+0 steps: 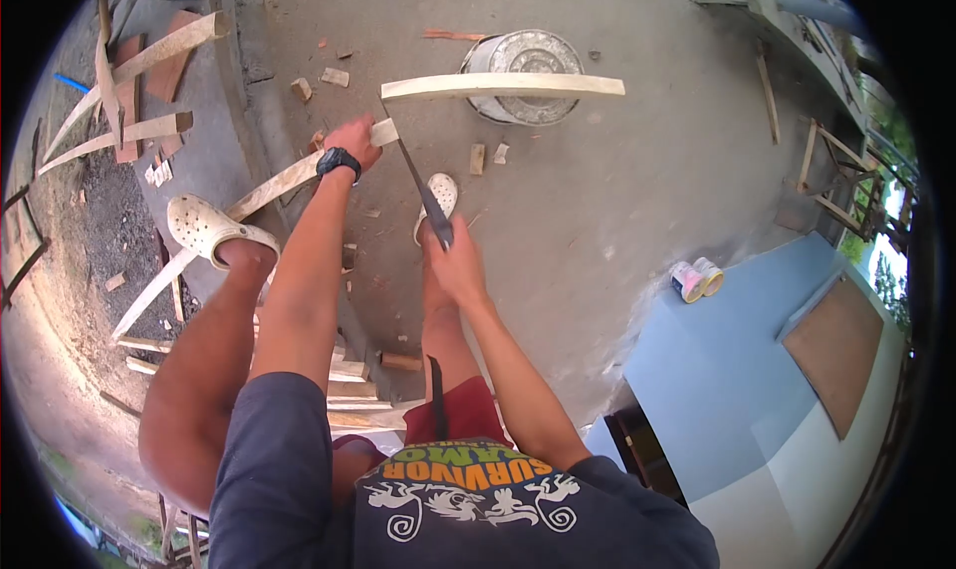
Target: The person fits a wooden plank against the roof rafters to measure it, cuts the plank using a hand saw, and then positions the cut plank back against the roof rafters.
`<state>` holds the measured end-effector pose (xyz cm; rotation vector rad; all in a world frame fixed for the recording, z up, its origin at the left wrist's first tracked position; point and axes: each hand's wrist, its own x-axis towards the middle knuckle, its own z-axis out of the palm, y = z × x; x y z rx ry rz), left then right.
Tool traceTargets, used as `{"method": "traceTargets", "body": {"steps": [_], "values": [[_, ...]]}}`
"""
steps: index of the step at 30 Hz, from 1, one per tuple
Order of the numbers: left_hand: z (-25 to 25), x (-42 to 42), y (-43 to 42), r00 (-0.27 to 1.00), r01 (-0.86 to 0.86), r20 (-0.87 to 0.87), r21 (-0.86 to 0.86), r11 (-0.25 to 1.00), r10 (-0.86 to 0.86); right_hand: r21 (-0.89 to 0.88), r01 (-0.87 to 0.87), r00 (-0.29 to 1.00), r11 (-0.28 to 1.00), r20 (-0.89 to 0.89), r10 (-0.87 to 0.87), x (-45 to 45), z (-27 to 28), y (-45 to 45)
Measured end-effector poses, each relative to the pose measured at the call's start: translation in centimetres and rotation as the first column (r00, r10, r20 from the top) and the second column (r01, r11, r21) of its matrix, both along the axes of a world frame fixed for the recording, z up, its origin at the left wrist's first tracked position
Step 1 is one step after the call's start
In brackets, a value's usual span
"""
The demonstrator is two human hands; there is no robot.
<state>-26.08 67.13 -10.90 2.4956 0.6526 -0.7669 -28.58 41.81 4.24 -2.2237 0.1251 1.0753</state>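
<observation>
My left hand [354,146], with a black watch at the wrist, is closed around a narrow wooden plank [277,184] close to its upper end. My left foot in a white clog [204,226] presses on the same plank lower down. In my right hand [460,260] is a handsaw [425,190], seen almost edge-on. Its dark blade runs up and left, against the plank's end just right of my left hand. Whether the teeth are in the wood, I cannot tell. Just beyond the blade tip, another wooden strip [503,86] lies across a cement-stained bucket [526,51].
Several planks [129,136] and brown boards lie at the left on a raised edge. Wood offcuts [477,159] are scattered on the concrete floor. More lumber [354,390] lies beneath me. At right are two cans [687,281] near a blue-white panel [717,370] and a brown board [836,355].
</observation>
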Motion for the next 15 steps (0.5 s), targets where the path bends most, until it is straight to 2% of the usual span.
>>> {"method": "traceTargets", "body": {"steps": [1, 4, 6, 9, 13, 15], "values": [[0.4, 0.5, 0.1, 1.000, 0.000, 0.020, 0.000, 1.000, 0.000, -0.027, -0.006, 1.000, 1.000, -0.025, 0.006, -1.2, 1.1, -2.2], [1.9, 0.4, 0.2, 0.999, -0.038, 0.004, -0.039, 0.998, 0.038, -0.059, -0.070, 0.994, 0.996, 0.075, 0.075, -3.2, 3.5, -6.5], [2.4, 0.1, -0.1, 0.999, -0.043, 0.008, -0.035, 0.998, 0.044, -0.064, -0.044, 0.999, 0.997, 0.012, 0.045, -3.9, 4.3, -8.1], [2.4, -0.2, 0.0, 0.997, -0.019, 0.071, -0.053, 0.998, 0.023, -0.051, -0.028, 1.000, 0.998, 0.010, 0.029, -4.1, 5.0, -8.9], [3.8, 0.1, -0.1, 1.000, -0.002, 0.027, -0.025, 1.000, 0.002, -0.051, -0.048, 0.999, 0.998, 0.023, 0.049, -4.7, 5.1, -9.6], [3.9, -0.3, -0.1, 0.998, -0.001, 0.058, -0.007, 1.000, 0.002, -0.099, -0.012, 1.000, 0.995, 0.022, 0.014, -5.0, 5.8, -10.0]]}}
